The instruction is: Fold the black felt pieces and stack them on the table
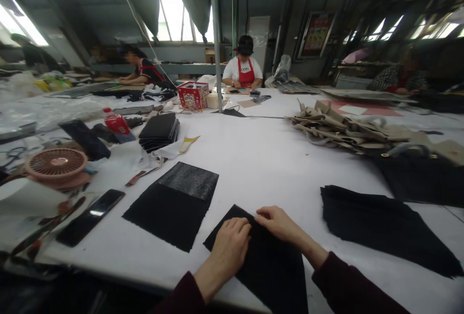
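A black fabric piece [275,275] lies on the white table in front of me. My left hand [232,241] rests on its upper left part, fingers curled and pressed together at the cloth. Near the top edge, my right hand [277,222] touches the same piece with thumb and fingers close together; what lies between the fingertips is too small to make out. Just to the left is another black piece [166,215] with a grey, shiny panel [190,180] along its top. A stack of black fabric [384,227] lies to the right.
At left are a phone [90,217], a pink fan [57,162], a red bottle [118,124] and stacked black squares [159,130]. Beige straps [344,128] pile up at right. A person in a red apron [246,70] sits across the table [253,159], beyond a pole [216,38].
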A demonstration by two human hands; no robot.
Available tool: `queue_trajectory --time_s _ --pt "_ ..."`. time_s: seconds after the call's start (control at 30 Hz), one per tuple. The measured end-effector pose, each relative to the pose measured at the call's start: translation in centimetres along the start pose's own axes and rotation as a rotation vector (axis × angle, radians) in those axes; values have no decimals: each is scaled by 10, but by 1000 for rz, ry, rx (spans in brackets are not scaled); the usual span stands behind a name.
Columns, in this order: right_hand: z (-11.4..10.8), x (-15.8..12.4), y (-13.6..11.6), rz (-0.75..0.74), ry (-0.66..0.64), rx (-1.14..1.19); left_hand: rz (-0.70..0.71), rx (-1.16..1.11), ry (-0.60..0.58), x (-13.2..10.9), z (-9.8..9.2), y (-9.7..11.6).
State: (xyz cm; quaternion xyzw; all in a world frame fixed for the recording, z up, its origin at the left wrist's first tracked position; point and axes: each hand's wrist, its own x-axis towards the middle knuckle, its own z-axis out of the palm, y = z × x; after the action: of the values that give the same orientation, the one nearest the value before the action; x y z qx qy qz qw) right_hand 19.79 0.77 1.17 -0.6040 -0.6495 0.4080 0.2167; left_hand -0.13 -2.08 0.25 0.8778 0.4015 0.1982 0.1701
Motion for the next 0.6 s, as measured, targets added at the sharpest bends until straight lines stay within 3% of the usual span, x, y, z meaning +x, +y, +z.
queue_trajectory --time_s 0.17,0.33,0.47,0.6 --pt "33 12 -8 -81 179 -167 26 103 -13 -6 -1 -37" --pt "61 15 2 -173 328 -292 48 104 -46 4 -6 -40" --pt "75 15 20 -428 509 -458 10 141 -13 10 -10 -44" --pt "79 14 28 -590 570 -559 -2 149 12 10 -5 -49"
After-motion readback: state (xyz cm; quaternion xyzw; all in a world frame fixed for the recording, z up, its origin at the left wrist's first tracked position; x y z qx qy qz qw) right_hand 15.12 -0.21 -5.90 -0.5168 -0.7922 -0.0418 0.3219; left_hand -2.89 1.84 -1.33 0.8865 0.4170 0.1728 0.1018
